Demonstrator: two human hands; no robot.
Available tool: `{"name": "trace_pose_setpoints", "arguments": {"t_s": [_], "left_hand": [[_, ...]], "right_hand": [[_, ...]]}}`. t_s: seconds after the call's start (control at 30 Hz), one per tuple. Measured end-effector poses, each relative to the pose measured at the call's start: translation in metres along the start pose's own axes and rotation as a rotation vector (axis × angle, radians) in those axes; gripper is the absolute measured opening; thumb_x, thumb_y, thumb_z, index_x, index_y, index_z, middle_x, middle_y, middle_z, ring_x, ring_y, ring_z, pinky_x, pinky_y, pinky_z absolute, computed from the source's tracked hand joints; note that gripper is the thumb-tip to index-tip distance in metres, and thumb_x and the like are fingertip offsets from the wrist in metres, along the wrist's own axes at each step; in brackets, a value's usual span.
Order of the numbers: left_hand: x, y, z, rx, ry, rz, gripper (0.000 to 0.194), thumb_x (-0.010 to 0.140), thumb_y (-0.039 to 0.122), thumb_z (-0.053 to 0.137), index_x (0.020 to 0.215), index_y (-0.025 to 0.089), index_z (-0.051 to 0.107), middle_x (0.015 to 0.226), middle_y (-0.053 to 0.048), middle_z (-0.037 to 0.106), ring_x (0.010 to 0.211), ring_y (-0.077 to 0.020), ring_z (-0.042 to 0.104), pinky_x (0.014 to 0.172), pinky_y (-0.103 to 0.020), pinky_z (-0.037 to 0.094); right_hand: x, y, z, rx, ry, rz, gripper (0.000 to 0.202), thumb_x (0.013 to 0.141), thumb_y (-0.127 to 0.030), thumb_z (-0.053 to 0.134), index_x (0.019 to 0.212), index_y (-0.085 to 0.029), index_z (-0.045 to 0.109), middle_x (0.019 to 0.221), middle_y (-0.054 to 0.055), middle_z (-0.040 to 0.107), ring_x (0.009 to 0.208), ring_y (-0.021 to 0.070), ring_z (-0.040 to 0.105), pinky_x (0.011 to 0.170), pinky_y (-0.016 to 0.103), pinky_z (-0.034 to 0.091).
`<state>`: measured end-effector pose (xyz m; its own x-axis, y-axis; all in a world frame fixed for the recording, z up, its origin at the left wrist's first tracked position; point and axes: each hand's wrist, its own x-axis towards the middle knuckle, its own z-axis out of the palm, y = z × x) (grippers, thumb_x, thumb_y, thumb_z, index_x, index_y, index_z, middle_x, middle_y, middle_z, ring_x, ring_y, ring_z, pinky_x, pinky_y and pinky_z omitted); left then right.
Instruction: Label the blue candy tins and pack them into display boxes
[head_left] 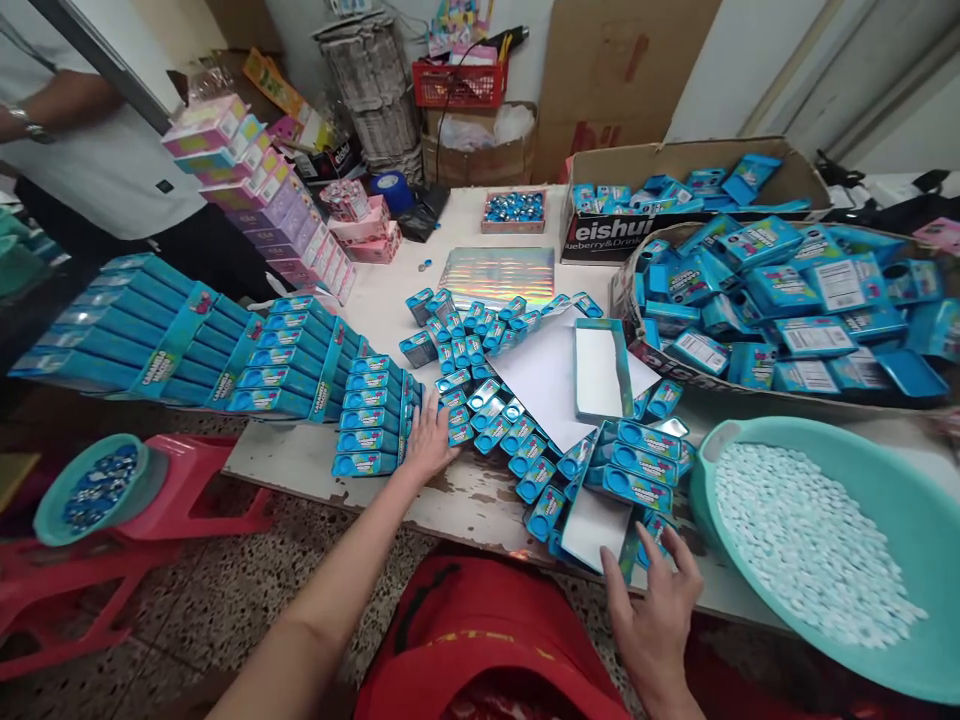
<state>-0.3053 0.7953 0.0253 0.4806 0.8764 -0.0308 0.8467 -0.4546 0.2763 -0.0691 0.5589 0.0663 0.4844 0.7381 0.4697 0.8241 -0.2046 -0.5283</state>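
Note:
My left hand [429,440] reaches forward with its fingers stretched out, beside the end of a row of stacked blue display boxes [367,420]. Small blue candy boxes [459,410] stand right by its fingertips. Lower on the right, my right hand [660,605] is spread, palm facing in, with nothing held. Its fingers are close to a tilted open display box [596,525], whose white inside shows and whose upper part has several small blue candy boxes [641,465] over it. Another open display box [602,370] lies on white paper [536,380] farther back.
A green basin [930,600] of white candies stands at the right edge. Behind it are cartons [637,350] heaped with blue boxes. Pink and purple boxes [277,210] are piled at the back left, near a standing person [127,150]. A red stool [180,490] stands below left.

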Motion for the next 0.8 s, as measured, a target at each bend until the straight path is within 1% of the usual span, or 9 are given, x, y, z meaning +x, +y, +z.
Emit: {"name": "trace_pose_setpoints", "arguments": {"t_s": [0.1, 0.23, 0.3, 0.37, 0.47, 0.57, 0.63, 0.7, 0.8], "left_hand": [[0.007, 0.003, -0.001, -0.006, -0.032, -0.029, 0.071, 0.066, 0.023, 0.07, 0.131, 0.015, 0.042, 0.149, -0.023, 0.027, 0.139, -0.0392, 0.021, 0.108, -0.057, 0.021], [0.008, 0.018, -0.005, 0.068, -0.052, -0.157, 0.074, 0.064, 0.025, 0.071, 0.132, 0.018, 0.043, 0.142, -0.023, 0.034, 0.129, -0.0448, 0.031, 0.098, -0.059, 0.031], [-0.007, 0.028, -0.007, 0.084, -0.033, -0.211, 0.075, 0.064, 0.027, 0.071, 0.133, 0.019, 0.043, 0.14, -0.023, 0.035, 0.125, -0.0454, 0.034, 0.095, -0.059, 0.033], [-0.034, 0.036, -0.005, 0.076, -0.011, -0.232, 0.076, 0.065, 0.029, 0.071, 0.134, 0.02, 0.042, 0.14, -0.022, 0.033, 0.125, -0.0456, 0.033, 0.095, -0.06, 0.033], [-0.081, 0.043, 0.004, 0.015, -0.047, -0.142, 0.078, 0.069, 0.03, 0.068, 0.139, 0.021, 0.036, 0.144, -0.021, 0.029, 0.13, -0.0439, 0.029, 0.099, -0.059, 0.031], [-0.108, 0.038, 0.011, -0.061, -0.125, 0.038, 0.083, 0.072, 0.026, 0.063, 0.146, 0.02, 0.026, 0.152, -0.019, 0.019, 0.139, -0.041, 0.018, 0.106, -0.056, 0.026], [-0.11, 0.03, 0.013, -0.095, -0.154, 0.13, 0.086, 0.073, 0.026, 0.062, 0.149, 0.019, 0.02, 0.156, -0.018, 0.011, 0.143, -0.0391, 0.008, 0.11, -0.055, 0.02], [-0.105, 0.022, 0.013, -0.131, -0.167, 0.197, 0.087, 0.075, 0.033, 0.063, 0.149, 0.019, 0.02, 0.158, -0.016, 0.005, 0.143, -0.0392, 0.0, 0.111, -0.058, 0.014], [-0.097, 0.013, 0.014, -0.185, -0.181, 0.245, 0.088, 0.074, 0.043, 0.064, 0.148, 0.017, 0.024, 0.158, -0.017, 0.003, 0.142, -0.042, -0.006, 0.111, -0.061, 0.011]], "right_hand": [[0.001, -0.013, -0.002, -0.003, 0.013, -0.053, 0.046, 0.086, -0.031, 0.059, 0.13, -0.02, 0.049, 0.129, 0.02, 0.042, 0.121, 0.0353, 0.044, 0.092, 0.054, 0.044], [0.0, -0.032, 0.002, 0.099, -0.039, -0.061, 0.044, 0.085, -0.027, 0.061, 0.128, -0.026, 0.051, 0.128, 0.016, 0.045, 0.113, 0.0317, 0.051, 0.087, 0.05, 0.048], [-0.004, -0.043, 0.009, 0.219, -0.103, -0.066, 0.045, 0.085, -0.024, 0.06, 0.128, -0.027, 0.05, 0.123, 0.014, 0.051, 0.11, 0.0294, 0.054, 0.086, 0.048, 0.05], [-0.01, -0.055, 0.021, 0.394, -0.23, -0.038, 0.042, 0.086, -0.022, 0.058, 0.127, -0.027, 0.051, 0.115, 0.011, 0.058, 0.105, 0.0258, 0.058, 0.085, 0.044, 0.052], [-0.02, -0.071, 0.05, 0.661, -0.506, 0.192, 0.035, 0.089, -0.029, 0.052, 0.124, -0.025, 0.052, 0.115, 0.01, 0.062, 0.101, 0.0215, 0.062, 0.083, 0.037, 0.055], [-0.027, -0.08, 0.09, 0.755, -0.653, 0.47, 0.05, 0.088, -0.046, 0.048, 0.13, -0.019, 0.049, 0.131, 0.015, 0.054, 0.118, 0.0251, 0.055, 0.095, 0.042, 0.049], [-0.027, -0.082, 0.117, 0.752, -0.696, 0.571, 0.064, 0.086, -0.056, 0.045, 0.135, -0.016, 0.045, 0.141, 0.016, 0.046, 0.131, 0.0273, 0.043, 0.107, 0.047, 0.037], [-0.025, -0.083, 0.14, 0.752, -0.727, 0.643, 0.073, 0.085, -0.063, 0.039, 0.138, -0.014, 0.041, 0.146, 0.016, 0.038, 0.137, 0.027, 0.034, 0.113, 0.049, 0.025], [-0.022, -0.088, 0.161, 0.785, -0.737, 0.688, 0.078, 0.085, -0.068, 0.033, 0.141, -0.014, 0.037, 0.151, 0.015, 0.031, 0.141, 0.0253, 0.026, 0.115, 0.048, 0.02]]}}
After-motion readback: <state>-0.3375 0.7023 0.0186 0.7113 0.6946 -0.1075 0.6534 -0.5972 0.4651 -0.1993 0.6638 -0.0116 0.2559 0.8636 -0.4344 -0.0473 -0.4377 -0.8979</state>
